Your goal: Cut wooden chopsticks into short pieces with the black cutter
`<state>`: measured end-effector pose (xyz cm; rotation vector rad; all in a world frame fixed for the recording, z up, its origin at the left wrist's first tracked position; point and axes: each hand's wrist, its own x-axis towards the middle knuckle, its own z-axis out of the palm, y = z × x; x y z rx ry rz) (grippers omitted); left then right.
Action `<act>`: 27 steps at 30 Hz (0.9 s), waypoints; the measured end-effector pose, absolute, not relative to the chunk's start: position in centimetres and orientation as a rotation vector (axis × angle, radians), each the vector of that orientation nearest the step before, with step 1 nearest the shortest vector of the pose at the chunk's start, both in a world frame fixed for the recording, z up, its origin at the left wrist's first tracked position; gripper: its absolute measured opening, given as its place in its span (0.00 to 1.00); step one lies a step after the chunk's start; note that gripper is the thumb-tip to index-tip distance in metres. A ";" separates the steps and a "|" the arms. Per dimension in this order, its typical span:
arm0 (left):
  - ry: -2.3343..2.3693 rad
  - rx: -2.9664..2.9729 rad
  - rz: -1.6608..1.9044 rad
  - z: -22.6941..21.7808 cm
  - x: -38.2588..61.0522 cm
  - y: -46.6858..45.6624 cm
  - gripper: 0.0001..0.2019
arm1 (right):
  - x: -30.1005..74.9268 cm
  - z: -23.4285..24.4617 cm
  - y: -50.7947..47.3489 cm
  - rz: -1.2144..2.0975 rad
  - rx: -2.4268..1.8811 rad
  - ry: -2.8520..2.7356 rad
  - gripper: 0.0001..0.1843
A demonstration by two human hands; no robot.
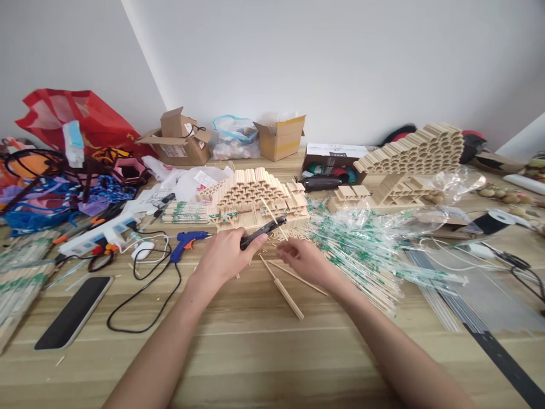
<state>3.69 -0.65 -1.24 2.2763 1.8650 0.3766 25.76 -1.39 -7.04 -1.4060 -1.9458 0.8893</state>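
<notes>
My left hand (227,253) is closed around a black hand tool (259,232), which looks like a pair of cutters. Its tip lies against a thin wooden chopstick (272,215) slanting up and away. At the near end of that chopstick, the fingers of my right hand (304,258) are pinched together. Below my hands, a short bundle of sticks (288,298) and some loose chopsticks (298,276) lie on the table. Just beyond stands a stepped stack of short stick pieces (259,190), with small cut bits scattered at its foot.
A blue glue gun (183,244) with a black cable lies left, near a phone (74,312) and a power strip (97,236). Plastic-wrapped chopsticks (361,255) spread out on the right. Behind them rises another stick structure (417,150). Cardboard boxes (281,139) line the wall.
</notes>
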 end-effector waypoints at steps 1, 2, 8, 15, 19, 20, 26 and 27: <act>1.875 2.276 0.366 -1.4 3.8 -0.6 0.33 | 26.0 -6.7 -1.2 0.901 -1.357 -1.845 0.10; 1.884 2.277 0.356 -1.5 4.0 -0.6 0.34 | 26.2 -6.5 -1.0 0.915 -1.312 -1.758 0.11; 1.808 2.300 0.395 -2.3 4.9 -0.8 0.35 | 25.9 -5.9 -1.2 0.820 -1.298 -1.547 0.10; 1.814 2.333 0.370 -2.8 5.4 -1.0 0.35 | 26.0 -5.8 -1.3 0.714 -1.334 -1.505 0.09; 1.794 2.386 0.406 -2.9 5.3 -1.0 0.33 | 26.2 -5.7 -1.4 0.656 -1.309 -1.547 0.11; 1.785 2.385 0.410 -2.9 5.3 -1.0 0.33 | 26.2 -5.7 -1.4 0.661 -1.301 -1.551 0.11; 1.748 2.390 0.413 -2.8 5.2 -0.8 0.31 | 26.5 -6.1 -1.0 0.698 -1.291 -1.562 0.12; 1.749 2.392 0.411 -2.8 5.1 -0.7 0.31 | 26.5 -6.1 -0.9 0.712 -1.293 -1.558 0.11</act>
